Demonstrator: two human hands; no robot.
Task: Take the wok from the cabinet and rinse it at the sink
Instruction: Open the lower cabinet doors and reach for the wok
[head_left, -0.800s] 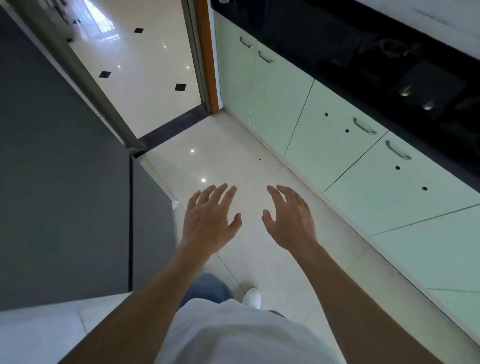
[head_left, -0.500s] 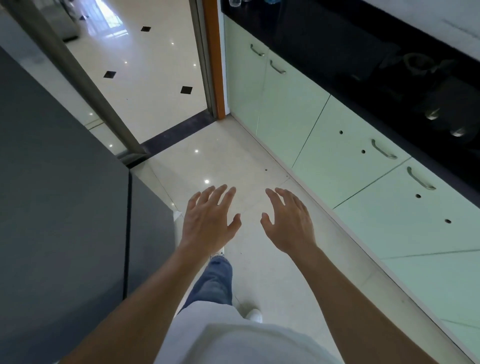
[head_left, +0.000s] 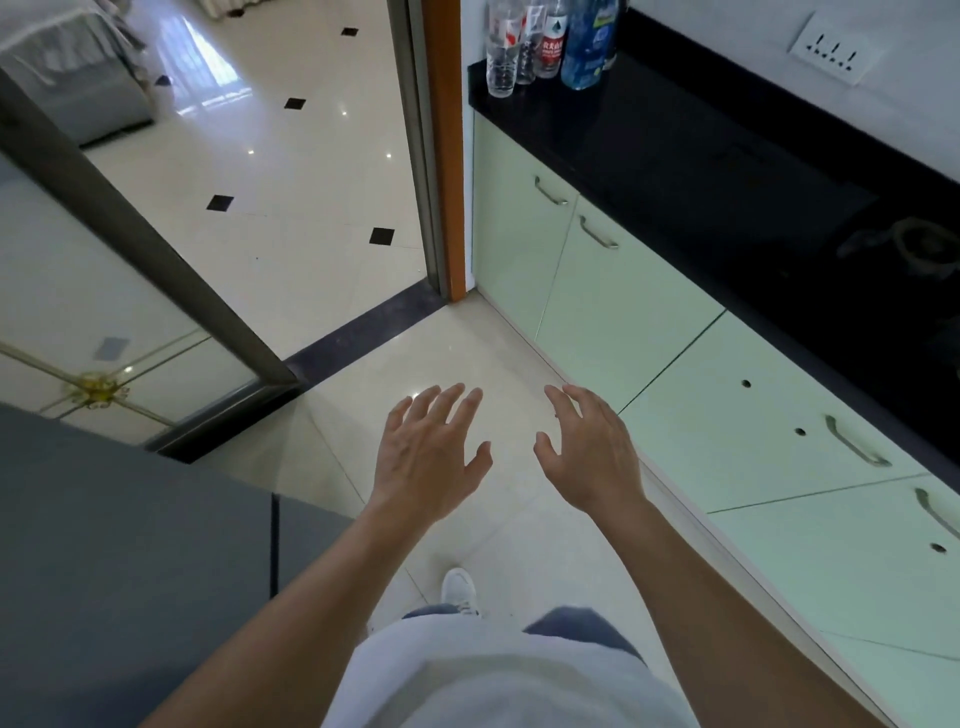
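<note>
Your left hand (head_left: 428, 457) and right hand (head_left: 592, 449) hover side by side over the pale floor tiles (head_left: 415, 358), fingers spread, holding nothing. The pale green cabinet doors (head_left: 618, 306) along your right are all closed beneath the black countertop (head_left: 691, 156); the wok cannot be seen. Plastic bottles (head_left: 550, 44) stand at the counter's far end.
</note>
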